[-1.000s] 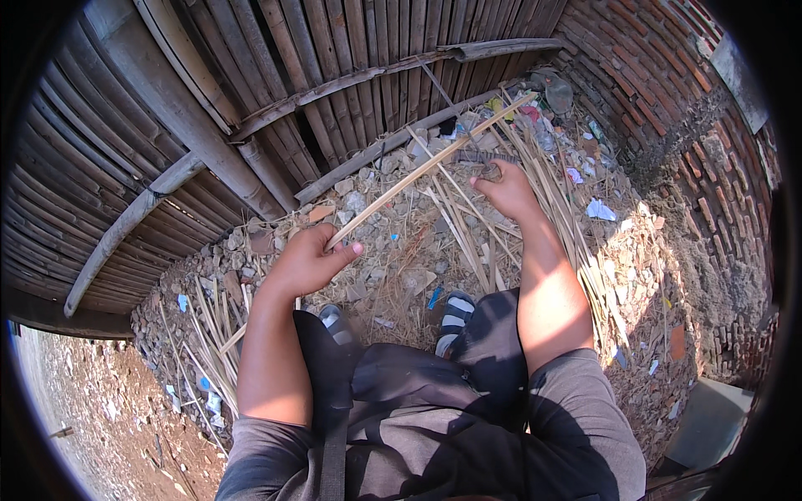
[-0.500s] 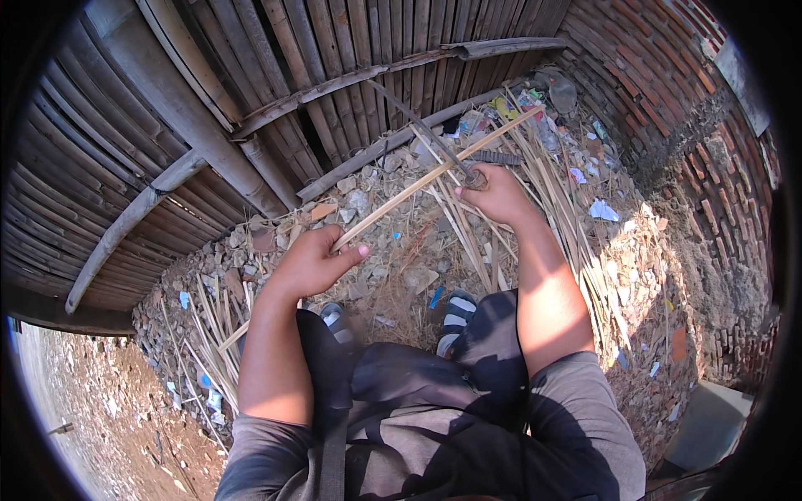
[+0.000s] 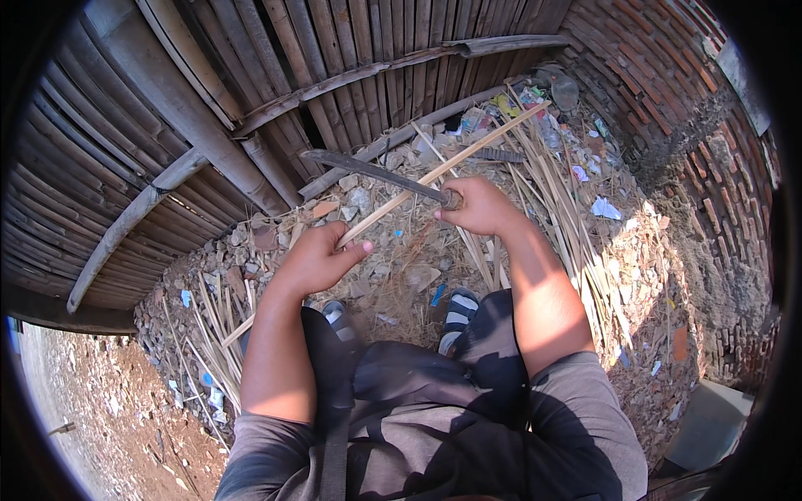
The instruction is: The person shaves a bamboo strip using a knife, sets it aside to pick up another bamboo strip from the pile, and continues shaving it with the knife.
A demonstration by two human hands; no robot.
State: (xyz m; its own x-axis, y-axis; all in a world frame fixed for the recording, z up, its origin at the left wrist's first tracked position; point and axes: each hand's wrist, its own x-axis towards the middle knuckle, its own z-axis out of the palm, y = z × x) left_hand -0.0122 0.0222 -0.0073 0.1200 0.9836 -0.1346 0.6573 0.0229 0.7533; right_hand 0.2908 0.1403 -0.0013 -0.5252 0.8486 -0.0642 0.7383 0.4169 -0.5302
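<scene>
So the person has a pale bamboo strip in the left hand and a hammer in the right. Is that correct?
Not quite: the head view shows the right hand holding a machete, not a hammer. The left hand does hold a pale bamboo strip.

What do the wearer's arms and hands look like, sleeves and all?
The left hand and right hand are bare: no gloves, and no rings visible. Both forearms are uncovered, with no watch, band or cable showing. Short, plain dark grey sleeves cover the upper arms, with loose, creased fabric.
</scene>
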